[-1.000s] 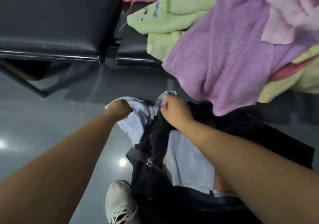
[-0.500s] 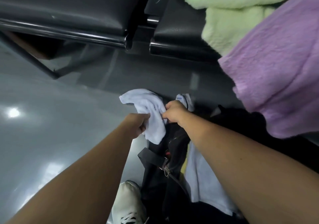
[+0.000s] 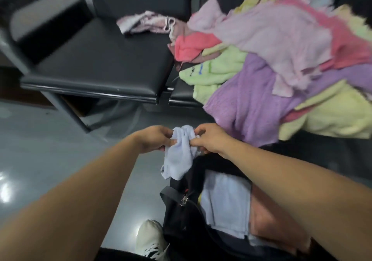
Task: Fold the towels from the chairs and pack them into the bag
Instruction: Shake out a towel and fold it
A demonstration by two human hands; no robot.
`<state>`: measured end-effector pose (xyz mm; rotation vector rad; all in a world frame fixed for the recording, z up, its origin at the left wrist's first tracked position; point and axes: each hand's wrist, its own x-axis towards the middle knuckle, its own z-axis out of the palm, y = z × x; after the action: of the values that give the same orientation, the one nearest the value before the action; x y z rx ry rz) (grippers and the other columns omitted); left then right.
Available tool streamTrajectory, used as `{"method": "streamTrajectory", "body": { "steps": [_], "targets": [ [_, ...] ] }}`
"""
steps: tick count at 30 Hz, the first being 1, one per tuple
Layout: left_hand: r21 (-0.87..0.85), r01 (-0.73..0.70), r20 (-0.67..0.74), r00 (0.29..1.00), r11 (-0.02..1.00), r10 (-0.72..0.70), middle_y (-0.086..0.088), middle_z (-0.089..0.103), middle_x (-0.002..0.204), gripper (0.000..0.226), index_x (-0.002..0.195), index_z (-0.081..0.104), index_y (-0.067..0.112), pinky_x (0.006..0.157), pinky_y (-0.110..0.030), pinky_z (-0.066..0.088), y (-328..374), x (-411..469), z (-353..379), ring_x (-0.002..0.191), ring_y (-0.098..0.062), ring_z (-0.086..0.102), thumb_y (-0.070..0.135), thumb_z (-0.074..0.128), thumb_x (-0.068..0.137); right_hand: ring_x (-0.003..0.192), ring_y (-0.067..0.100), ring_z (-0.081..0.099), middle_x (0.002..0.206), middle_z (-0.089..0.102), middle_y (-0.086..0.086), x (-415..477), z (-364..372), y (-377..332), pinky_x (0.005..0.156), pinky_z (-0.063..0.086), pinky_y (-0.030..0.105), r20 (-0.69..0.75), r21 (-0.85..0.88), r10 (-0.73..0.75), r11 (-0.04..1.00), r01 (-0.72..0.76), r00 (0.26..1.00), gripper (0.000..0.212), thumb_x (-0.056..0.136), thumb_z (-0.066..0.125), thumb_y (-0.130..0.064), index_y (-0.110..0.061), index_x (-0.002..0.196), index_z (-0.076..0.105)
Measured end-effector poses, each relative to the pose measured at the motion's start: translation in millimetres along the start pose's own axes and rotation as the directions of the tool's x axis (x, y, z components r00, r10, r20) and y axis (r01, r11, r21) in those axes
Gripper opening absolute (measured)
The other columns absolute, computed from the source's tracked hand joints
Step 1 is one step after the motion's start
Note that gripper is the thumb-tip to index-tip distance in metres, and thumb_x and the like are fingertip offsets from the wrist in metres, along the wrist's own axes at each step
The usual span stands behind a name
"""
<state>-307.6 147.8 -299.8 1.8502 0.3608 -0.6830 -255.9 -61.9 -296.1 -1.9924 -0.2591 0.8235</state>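
A small pale blue towel [image 3: 178, 157] hangs bunched between both hands, just above the open black bag [image 3: 181, 218]. My left hand [image 3: 156, 139] pinches its upper left edge and my right hand [image 3: 209, 140] pinches its upper right edge. Inside the bag lie a folded pale blue towel [image 3: 225, 202] and a pinkish one [image 3: 267, 222] beside it. A heap of loose towels covers the right chair: purple [image 3: 245, 103], green [image 3: 217, 67], pink [image 3: 193, 45], pale pink [image 3: 277, 37], yellow [image 3: 338, 116].
The left black chair seat [image 3: 100, 63] holds one crumpled pale pink cloth [image 3: 145, 22] at its back. Grey shiny floor [image 3: 40, 150] spreads to the left. A white shoe [image 3: 150, 238] stands next to the bag's left side.
The view has tilted up, bringing the chairs and towel heap back into sight. Both hands have drawn together on the pale blue towel and lifted it slightly above the bag.
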Motion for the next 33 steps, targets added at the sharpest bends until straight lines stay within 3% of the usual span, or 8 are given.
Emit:
{"method": "streamTrajectory", "body": {
  "steps": [6,11,15,18,20,25,29,33],
  "targets": [
    [0.180,-0.199,0.090,0.979,0.963,0.186,-0.008,0.064,0.098,0.038,0.110,0.069,-0.004,0.084,-0.034,0.047,121,-86,27,0.090,-0.021,0.056,0.024,0.076,0.086,0.047,0.009,0.050,0.070,0.062,0.003,-106,-67,-36,0.043,0.042,0.019,-0.112,0.133,-0.069,0.988,0.084,0.991,0.021,0.088,0.079,-0.015,-0.010,0.106,0.070],
    [0.440,-0.384,0.006,0.905,0.812,0.425,0.014,0.041,0.061,0.038,0.062,0.048,0.022,0.058,-0.023,0.034,200,-136,65,0.056,-0.004,0.038,0.019,0.069,0.094,0.055,0.015,0.053,0.073,0.060,0.009,-177,-125,-55,0.054,0.042,0.027,-0.071,0.332,-0.166,0.926,0.180,0.984,0.015,0.090,0.073,-0.010,-0.001,0.102,0.068],
    [0.363,-0.579,0.022,0.789,0.730,0.614,-0.006,0.062,0.090,0.027,0.102,0.072,0.015,0.081,-0.037,0.044,227,-147,88,0.083,-0.016,0.055,0.035,0.068,0.085,0.073,0.021,0.062,0.085,0.068,0.009,-216,-175,-61,0.067,0.051,0.035,-0.132,0.236,-0.229,0.938,0.255,0.964,0.013,0.089,0.076,-0.025,-0.012,0.093,0.073],
    [0.365,-0.637,0.051,0.742,0.679,0.669,-0.023,0.067,0.113,0.040,0.111,0.071,0.022,0.102,-0.057,0.047,235,-146,104,0.100,-0.030,0.064,0.047,0.065,0.080,0.101,0.018,0.067,0.117,0.067,0.003,-223,-194,-58,0.084,0.059,0.041,-0.367,0.027,-0.299,0.943,0.331,0.881,0.051,0.082,0.084,-0.032,-0.023,0.127,0.062],
    [0.419,-0.665,0.108,0.713,0.618,0.693,-0.015,0.068,0.109,0.035,0.108,0.071,0.022,0.103,-0.061,0.044,239,-136,112,0.105,-0.030,0.064,0.046,0.062,0.083,0.114,0.008,0.065,0.131,0.061,-0.007,-225,-200,-59,0.091,0.058,0.030,-0.345,0.017,-0.384,0.910,0.414,0.856,0.066,0.081,0.086,-0.031,-0.033,0.139,0.054],
    [0.558,-0.650,0.182,0.702,0.516,0.688,0.010,0.071,0.098,0.017,0.099,0.070,0.046,0.101,-0.047,0.049,264,-122,125,0.103,-0.018,0.063,0.044,0.065,0.083,0.076,0.011,0.062,0.084,0.066,0.004,-227,-210,-58,0.073,0.054,0.025,-0.109,-0.149,-0.400,0.912,0.383,0.910,0.021,0.090,0.078,-0.019,-0.009,0.106,0.074],
    [0.518,-0.684,0.157,0.666,0.514,0.729,0.003,0.071,0.096,0.026,0.101,0.069,0.035,0.089,-0.045,0.053,271,-113,125,0.090,-0.020,0.065,0.047,0.077,0.079,0.080,0.021,0.061,0.091,0.069,0.014,-223,-226,-56,0.079,0.055,0.043,-0.234,-0.217,-0.442,0.892,0.396,0.866,0.015,0.093,0.073,-0.021,-0.007,0.096,0.076],
    [0.595,-0.593,0.106,0.727,0.543,0.679,0.011,0.074,0.088,0.013,0.091,0.072,0.030,0.084,-0.035,0.054,270,-101,111,0.088,-0.014,0.068,0.037,0.081,0.084,0.077,0.010,0.056,0.076,0.062,-0.008,-216,-242,-50,0.075,0.048,0.031,-0.382,-0.107,-0.443,0.893,0.438,0.811,0.014,0.095,0.070,-0.020,-0.020,0.080,0.073]
  ]
}}
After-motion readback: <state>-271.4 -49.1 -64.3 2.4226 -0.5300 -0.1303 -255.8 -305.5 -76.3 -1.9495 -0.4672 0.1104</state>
